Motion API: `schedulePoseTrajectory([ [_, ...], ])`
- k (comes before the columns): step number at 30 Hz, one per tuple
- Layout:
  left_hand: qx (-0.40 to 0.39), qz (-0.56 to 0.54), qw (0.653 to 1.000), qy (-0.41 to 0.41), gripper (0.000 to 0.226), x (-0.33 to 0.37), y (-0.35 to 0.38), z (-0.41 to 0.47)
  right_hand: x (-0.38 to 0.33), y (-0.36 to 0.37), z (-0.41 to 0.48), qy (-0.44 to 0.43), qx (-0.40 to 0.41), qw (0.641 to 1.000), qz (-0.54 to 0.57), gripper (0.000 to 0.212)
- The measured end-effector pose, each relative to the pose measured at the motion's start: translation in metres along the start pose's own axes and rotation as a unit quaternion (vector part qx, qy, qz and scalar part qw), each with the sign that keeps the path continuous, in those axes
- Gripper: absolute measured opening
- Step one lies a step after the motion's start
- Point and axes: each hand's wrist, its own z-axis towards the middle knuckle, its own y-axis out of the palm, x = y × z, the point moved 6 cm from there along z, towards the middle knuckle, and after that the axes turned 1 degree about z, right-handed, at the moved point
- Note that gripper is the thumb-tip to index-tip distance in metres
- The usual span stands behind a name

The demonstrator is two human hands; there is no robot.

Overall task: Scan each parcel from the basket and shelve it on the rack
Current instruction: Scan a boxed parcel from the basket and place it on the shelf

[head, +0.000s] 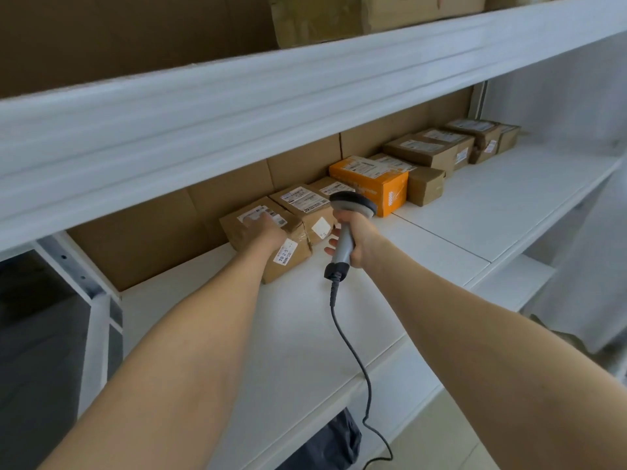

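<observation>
On the white shelf, left hand lay flat on a brown parcel at the row's near end; right hand gripped the scanner, its cable trailing down, orange box further along.

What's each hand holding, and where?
Right hand grips the scanner by its handle. Left hand lies flat on top of the brown parcel, not gripping it.

Row of parcels sitting along back of rack shelf, running left to right. Leftmost parcel lying under left hand. Right hand holding scanner just right of it, cable trailing down over shelf's front edge.
</observation>
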Motion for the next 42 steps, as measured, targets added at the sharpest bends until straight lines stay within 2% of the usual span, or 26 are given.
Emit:
schedulePoseTrajectory([
  [4, 0.018, -0.048, 0.997, 0.066, 0.052, 0.051, -0.007, -0.029, -0.017, -0.029, -0.022, -0.011, -0.018, 1.0, 0.019, 0.02],
  [6, 0.021, -0.04, 0.995, 0.092, 0.048, 0.081, -0.005, -0.051, -0.027, -0.052, -0.037, -0.015, -0.023, 0.999, 0.031, 0.014],
  [8, 0.015, -0.032, 0.992, 0.118, 0.05, 0.112, 0.0, -0.076, -0.038, -0.082, -0.055, -0.028, -0.012, 0.999, 0.035, 0.019],
  [11, 0.011, -0.046, 0.983, 0.176, 0.051, 0.166, 0.012, -0.124, -0.053, -0.139, -0.083, -0.046, 0.025, 0.998, 0.027, 0.037],
  [16, -0.042, -0.063, 0.971, 0.226, 0.051, 0.254, 0.05, -0.221, -0.065, -0.252, -0.14, -0.015, 0.09, 0.994, 0.066, 0.043],
  [20, -0.083, -0.061, 0.957, 0.273, 0.056, 0.321, 0.088, -0.3, -0.068, -0.342, -0.182, -0.037, 0.108, 0.98, 0.162, 0.035],
  [27, -0.136, -0.049, 0.922, 0.36, 0.055, 0.413, 0.157, -0.422, -0.066, -0.482, -0.235, -0.069, 0.167, 0.949, 0.258, 0.043],
  [29, -0.152, -0.045, 0.909, 0.384, 0.055, 0.434, 0.177, -0.45, -0.066, -0.514, -0.248, -0.079, 0.18, 0.938, 0.285, 0.035],
  [32, -0.175, -0.035, 0.895, 0.409, 0.052, 0.466, 0.205, -0.484, -0.065, -0.559, -0.26, -0.091, 0.208, 0.924, 0.307, 0.025],
  [42, -0.235, -0.001, 0.859, 0.455, 0.051, 0.573, 0.309, -0.539, -0.077, -0.699, -0.248, -0.1, 0.289, 0.89, 0.339, 0.046],
])
